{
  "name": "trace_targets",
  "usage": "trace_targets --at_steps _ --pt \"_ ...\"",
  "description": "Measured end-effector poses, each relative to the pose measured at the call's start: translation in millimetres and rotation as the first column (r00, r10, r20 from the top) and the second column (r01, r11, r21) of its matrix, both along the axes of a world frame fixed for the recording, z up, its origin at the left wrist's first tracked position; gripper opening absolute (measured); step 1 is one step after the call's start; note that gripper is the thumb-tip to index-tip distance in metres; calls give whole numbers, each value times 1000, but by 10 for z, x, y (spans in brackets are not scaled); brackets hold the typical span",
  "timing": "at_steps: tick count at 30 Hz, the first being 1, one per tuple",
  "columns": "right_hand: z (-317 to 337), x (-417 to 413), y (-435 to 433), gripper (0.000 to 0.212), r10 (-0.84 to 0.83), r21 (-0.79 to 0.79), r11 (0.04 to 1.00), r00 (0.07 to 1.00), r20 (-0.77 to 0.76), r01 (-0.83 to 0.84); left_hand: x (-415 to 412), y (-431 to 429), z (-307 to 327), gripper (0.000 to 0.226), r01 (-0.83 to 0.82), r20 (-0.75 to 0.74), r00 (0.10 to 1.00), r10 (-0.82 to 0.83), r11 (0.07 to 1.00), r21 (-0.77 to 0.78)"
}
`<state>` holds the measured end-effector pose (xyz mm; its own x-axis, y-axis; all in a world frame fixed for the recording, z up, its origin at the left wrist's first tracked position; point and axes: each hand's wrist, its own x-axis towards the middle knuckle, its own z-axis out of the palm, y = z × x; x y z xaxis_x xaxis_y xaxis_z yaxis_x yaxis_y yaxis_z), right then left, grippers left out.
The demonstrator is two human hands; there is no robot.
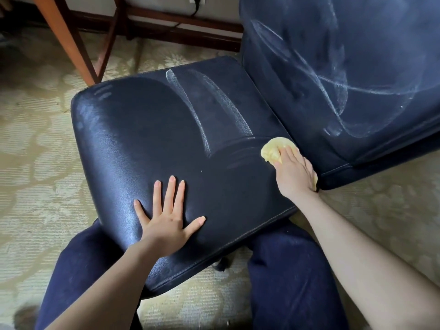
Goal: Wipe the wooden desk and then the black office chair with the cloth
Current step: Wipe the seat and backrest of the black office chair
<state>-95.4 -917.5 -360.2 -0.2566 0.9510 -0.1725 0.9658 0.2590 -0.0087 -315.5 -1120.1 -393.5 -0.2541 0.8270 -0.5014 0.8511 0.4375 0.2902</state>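
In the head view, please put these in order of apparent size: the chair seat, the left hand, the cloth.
Largest to smallest:
1. seat
2. left hand
3. cloth; the right hand covers part of it, so its full size is unsure.

The left grip point(166, 219) lies flat, fingers spread; the right grip point(294, 172) presses palm-down, both arms outstretched.

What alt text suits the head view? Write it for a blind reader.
A person's right hand presses a yellow cloth onto the black office chair's seat near the backrest, while the left hand lies flat on the seat's front. Pale wipe streaks mark both.
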Motion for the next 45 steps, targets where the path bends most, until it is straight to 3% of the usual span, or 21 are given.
trace_targets --at_steps 6,16,24,30,35,41,45 --pt "-9 -476 134 50 -13 -186 982 991 -132 -12 3 -4 -3 87 2 -9 1000 -2 1000 -5" --pt "-35 -1046 -720 41 393 -69 891 839 -376 -448 -2 13 24 86 2 -15 1000 -2 1000 -28" --pt "-9 -586 -1115 46 509 -79 799 741 -438 -596 -14 -6 46 87 -7 -34 999 6 1000 -26" --pt "-21 70 -1099 44 397 20 906 833 -385 -423 12 -9 58 90 -24 0 1000 24 1000 -8" --pt "-107 438 -765 46 177 -67 974 914 -365 -216 24 -6 60 89 -21 -3 1000 21 1000 -10" --pt "-124 364 -104 40 -37 -16 999 965 -261 34 27 -4 48 88 -4 -9 1000 4 1000 -19" --pt "-99 158 263 42 -242 -97 970 928 -283 224 15 -17 39 90 -5 6 1000 5 1000 -21"
